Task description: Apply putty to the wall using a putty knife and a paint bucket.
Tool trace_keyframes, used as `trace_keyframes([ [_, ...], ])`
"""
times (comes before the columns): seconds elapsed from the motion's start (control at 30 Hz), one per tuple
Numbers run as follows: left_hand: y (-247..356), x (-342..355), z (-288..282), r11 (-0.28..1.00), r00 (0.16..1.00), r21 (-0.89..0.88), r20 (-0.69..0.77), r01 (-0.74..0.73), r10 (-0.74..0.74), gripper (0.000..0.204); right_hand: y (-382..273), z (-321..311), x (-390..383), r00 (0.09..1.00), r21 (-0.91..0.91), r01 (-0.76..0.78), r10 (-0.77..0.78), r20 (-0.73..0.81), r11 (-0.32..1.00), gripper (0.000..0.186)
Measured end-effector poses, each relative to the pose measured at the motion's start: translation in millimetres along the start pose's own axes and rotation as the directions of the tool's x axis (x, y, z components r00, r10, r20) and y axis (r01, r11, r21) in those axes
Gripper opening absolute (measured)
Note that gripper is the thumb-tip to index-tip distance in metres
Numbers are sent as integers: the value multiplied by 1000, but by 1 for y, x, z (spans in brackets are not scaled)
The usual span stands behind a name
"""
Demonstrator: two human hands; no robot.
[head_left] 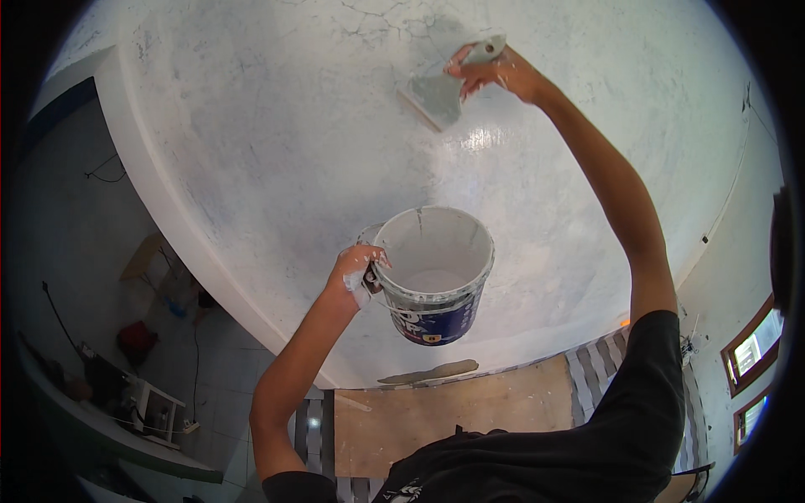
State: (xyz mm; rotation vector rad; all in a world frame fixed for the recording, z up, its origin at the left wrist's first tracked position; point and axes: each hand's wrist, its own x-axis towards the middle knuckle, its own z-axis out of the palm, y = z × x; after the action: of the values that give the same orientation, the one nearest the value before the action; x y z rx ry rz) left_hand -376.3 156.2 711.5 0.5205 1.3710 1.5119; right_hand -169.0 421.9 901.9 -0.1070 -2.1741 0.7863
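My left hand (355, 273), smeared with white paint, is closed on the left rim of a paint bucket (433, 325). The bucket is white inside with a dark blue label, and whitish paint lies at its bottom. Up and to the right, my right hand (501, 74) grips a wide paintbrush (435, 97) with a grey-green body. Its handle, with a hole in it, points up to the right and its bristle edge faces lower left. The brush is in front of the whitish, patchy wall (277, 142); whether it touches cannot be told. A wet sheen shows below it.
Cracks (369, 17) run across the upper wall. Below me lie a brown board (453, 411) and grey slats (591, 373). A doorway edge (180, 226) at left opens onto a darker room with a small white table (159, 411). Framed windows (750, 352) are at right.
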Motion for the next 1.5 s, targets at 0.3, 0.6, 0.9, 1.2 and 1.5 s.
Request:
trace_keyframes([
  [0.3,-11,5,-2,997,999,-58,-25,-45,44,3,-27,-18,64,996,-242,88,-84,26,966,25],
  [0.6,-6,2,-4,999,995,-33,-99,15,-18,3,-80,-47,66,987,-301,-131,97,-126,945,29],
  [0.9,8,-14,12,998,992,-56,-129,-26,18,12,-9,-57,47,988,-353,74,-22,150,933,22],
  [1.2,13,-22,14,996,992,-83,-125,13,-24,14,-81,-89,96,980,-474,-16,109,168,880,27],
  [1.5,5,-19,8,999,990,-49,-141,-20,13,14,-110,-137,157,992,-575,114,-66,104,810,28],
])
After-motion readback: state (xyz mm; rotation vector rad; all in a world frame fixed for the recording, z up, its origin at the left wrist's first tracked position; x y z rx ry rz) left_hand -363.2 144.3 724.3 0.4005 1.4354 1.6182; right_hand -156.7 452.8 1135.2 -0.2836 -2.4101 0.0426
